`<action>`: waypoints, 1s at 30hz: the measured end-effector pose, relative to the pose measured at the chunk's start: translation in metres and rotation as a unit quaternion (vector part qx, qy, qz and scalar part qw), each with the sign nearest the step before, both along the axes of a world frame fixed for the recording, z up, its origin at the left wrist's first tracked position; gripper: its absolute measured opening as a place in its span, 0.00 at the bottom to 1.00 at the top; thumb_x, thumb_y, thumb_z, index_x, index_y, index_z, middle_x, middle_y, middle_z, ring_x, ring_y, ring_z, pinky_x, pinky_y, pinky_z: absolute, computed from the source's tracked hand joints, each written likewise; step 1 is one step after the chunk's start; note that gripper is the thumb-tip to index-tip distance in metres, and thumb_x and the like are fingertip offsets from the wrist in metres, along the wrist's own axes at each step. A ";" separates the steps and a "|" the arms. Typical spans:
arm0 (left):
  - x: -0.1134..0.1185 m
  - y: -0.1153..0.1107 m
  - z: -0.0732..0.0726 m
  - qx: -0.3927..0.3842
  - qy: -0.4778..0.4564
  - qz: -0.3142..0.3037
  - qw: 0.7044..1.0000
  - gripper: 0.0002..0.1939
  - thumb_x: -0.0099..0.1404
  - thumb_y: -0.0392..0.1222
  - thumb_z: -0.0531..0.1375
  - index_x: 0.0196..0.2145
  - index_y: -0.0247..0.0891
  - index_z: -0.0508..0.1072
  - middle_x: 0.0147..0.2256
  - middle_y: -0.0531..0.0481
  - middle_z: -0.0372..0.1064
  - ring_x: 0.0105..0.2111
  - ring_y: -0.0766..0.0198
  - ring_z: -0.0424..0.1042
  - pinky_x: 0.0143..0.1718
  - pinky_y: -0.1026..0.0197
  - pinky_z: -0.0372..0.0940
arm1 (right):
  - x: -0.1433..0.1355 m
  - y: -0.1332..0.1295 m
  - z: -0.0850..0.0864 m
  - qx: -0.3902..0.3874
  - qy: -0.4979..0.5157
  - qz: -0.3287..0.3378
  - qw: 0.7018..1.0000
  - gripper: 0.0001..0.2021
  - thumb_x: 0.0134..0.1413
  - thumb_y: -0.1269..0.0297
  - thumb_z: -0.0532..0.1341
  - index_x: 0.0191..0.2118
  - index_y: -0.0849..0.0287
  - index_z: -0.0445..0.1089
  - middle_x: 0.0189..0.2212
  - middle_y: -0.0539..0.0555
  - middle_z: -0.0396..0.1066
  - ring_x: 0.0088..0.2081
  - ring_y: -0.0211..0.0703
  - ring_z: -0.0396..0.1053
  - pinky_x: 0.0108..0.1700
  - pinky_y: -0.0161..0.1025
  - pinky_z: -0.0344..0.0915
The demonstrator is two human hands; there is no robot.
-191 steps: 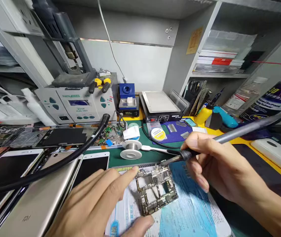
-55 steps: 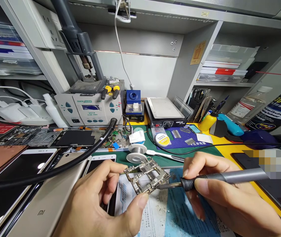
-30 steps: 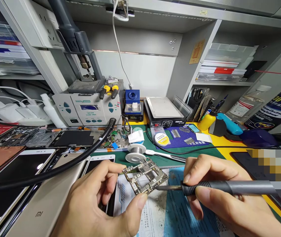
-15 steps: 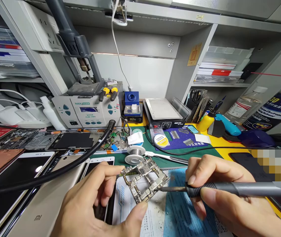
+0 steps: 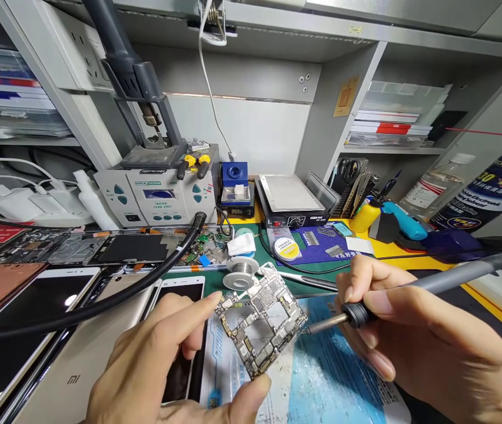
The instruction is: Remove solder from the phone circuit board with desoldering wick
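A small metallic circuit board (image 5: 272, 340) with square openings is tilted in the air, gripped at its left corner and bottom corner between the fingers and thumb of my left hand (image 5: 166, 359). My right hand (image 5: 414, 330) is closed round the dark handle of a soldering iron (image 5: 328, 323). The iron's tip points left and lies at the board's right edge; whether it touches cannot be made out. Under the board is a blue and white printed sheet (image 5: 334, 365).
Phones (image 5: 74, 353) lie at the left, under a thick black hose (image 5: 113, 312). Behind the board are a solder spool (image 5: 239, 272) and a white-handled brush. A rework station (image 5: 158, 197), a hot plate (image 5: 292, 194) and a tool holder stand at the back.
The board has tipped up to show more of its face. My right hand has turned the iron, so its handle now slopes up to the right, with the tip nearer the board's right corner.
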State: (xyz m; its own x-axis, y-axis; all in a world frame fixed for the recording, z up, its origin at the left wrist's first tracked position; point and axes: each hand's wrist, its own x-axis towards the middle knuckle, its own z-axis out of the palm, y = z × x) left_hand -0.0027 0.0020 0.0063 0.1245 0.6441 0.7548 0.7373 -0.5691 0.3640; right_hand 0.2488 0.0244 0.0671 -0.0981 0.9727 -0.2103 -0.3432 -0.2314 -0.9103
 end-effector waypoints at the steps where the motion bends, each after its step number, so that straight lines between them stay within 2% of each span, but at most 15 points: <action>1: 0.001 0.000 0.000 0.010 0.002 0.009 1.000 0.31 0.63 0.47 0.68 0.60 0.41 0.65 0.33 0.55 0.59 0.30 0.63 0.65 0.33 0.58 0.65 | 0.000 0.000 0.000 -0.004 -0.005 0.000 1.000 0.12 0.42 0.57 0.74 0.25 0.60 0.77 0.16 0.49 0.65 0.14 0.35 0.62 0.18 0.31 0.55; 10: -0.002 -0.003 -0.007 0.007 0.020 0.027 0.999 0.33 0.63 0.50 0.69 0.62 0.42 0.64 0.36 0.52 0.63 0.32 0.61 0.69 0.38 0.56 0.68 | -0.002 0.000 0.000 -0.007 -0.013 -0.006 1.000 0.12 0.41 0.57 0.74 0.23 0.59 0.75 0.15 0.49 0.65 0.14 0.33 0.60 0.16 0.29 0.55; 13: -0.005 -0.002 -0.008 0.014 0.041 0.016 0.999 0.36 0.63 0.51 0.69 0.63 0.42 0.63 0.37 0.51 0.62 0.31 0.61 0.68 0.37 0.54 0.69 | -0.004 0.000 0.001 -0.015 -0.023 -0.015 1.000 0.12 0.39 0.58 0.74 0.22 0.60 0.75 0.14 0.48 0.63 0.13 0.32 0.60 0.15 0.27 0.55; 16: -0.002 -0.003 -0.007 0.000 0.033 0.027 0.999 0.34 0.65 0.53 0.68 0.63 0.42 0.63 0.38 0.51 0.61 0.32 0.61 0.67 0.39 0.52 0.68 | -0.004 0.000 0.001 -0.017 -0.025 -0.017 0.999 0.12 0.39 0.58 0.74 0.23 0.60 0.75 0.13 0.47 0.63 0.13 0.32 0.60 0.15 0.26 0.55; 25: 0.006 -0.002 -0.009 0.024 -0.015 0.028 0.999 0.32 0.62 0.47 0.70 0.60 0.41 0.66 0.37 0.52 0.62 0.31 0.61 0.67 0.37 0.52 0.68 | -0.003 0.005 -0.002 -0.001 -0.011 0.005 1.000 0.14 0.40 0.58 0.74 0.22 0.59 0.72 0.13 0.47 0.63 0.12 0.31 0.57 0.13 0.26 0.54; 30: -0.003 0.004 -0.006 0.017 0.063 0.000 0.998 0.33 0.59 0.48 0.71 0.59 0.38 0.66 0.33 0.53 0.63 0.31 0.61 0.69 0.34 0.56 0.69 | 0.001 0.009 -0.013 0.011 -0.009 0.028 1.000 0.15 0.48 0.55 0.73 0.24 0.59 0.71 0.12 0.47 0.67 0.11 0.33 0.61 0.14 0.27 0.54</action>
